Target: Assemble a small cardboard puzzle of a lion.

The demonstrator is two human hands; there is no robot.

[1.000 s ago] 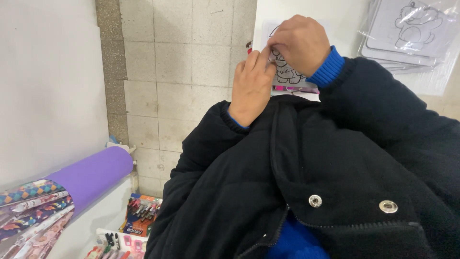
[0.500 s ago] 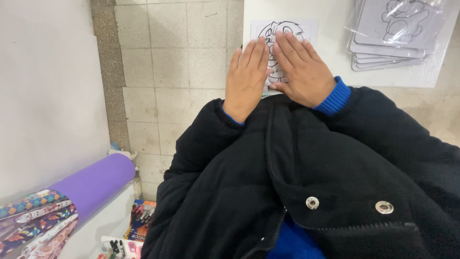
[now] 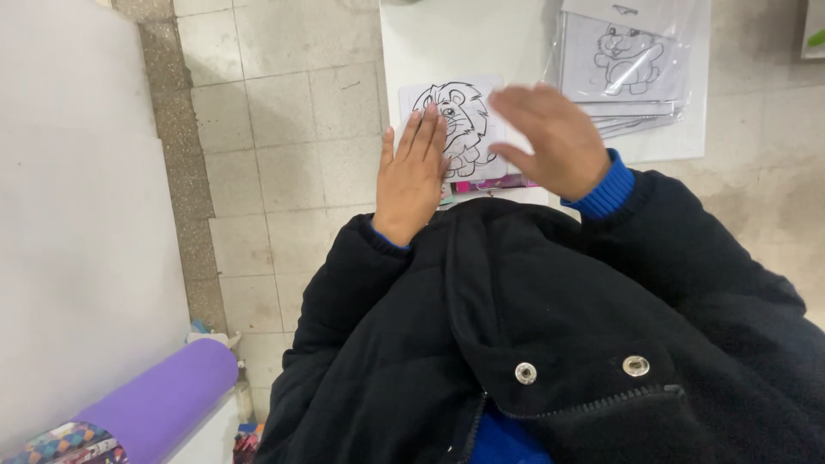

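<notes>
White counter (image 3: 430, 43) is carrying our lion drawing sheet (image 3: 468, 120); we're pressing it with the flat, open left hand (image 3: 412, 176), the open right hand (image 3: 550, 137) hovering above. Thin, probably floppy; we're judging its edges best for gripping.

White counter (image 3: 447, 39), standing on a grey tiled floor (image 3: 275, 129). Directly on it: a white card with a line-drawn lion (image 3: 460, 120), near edge; a clear-bagged stack of drawing sheets (image 3: 632, 73), just right of the card. A pink strip (image 3: 494, 183) shows just below the card.
</notes>
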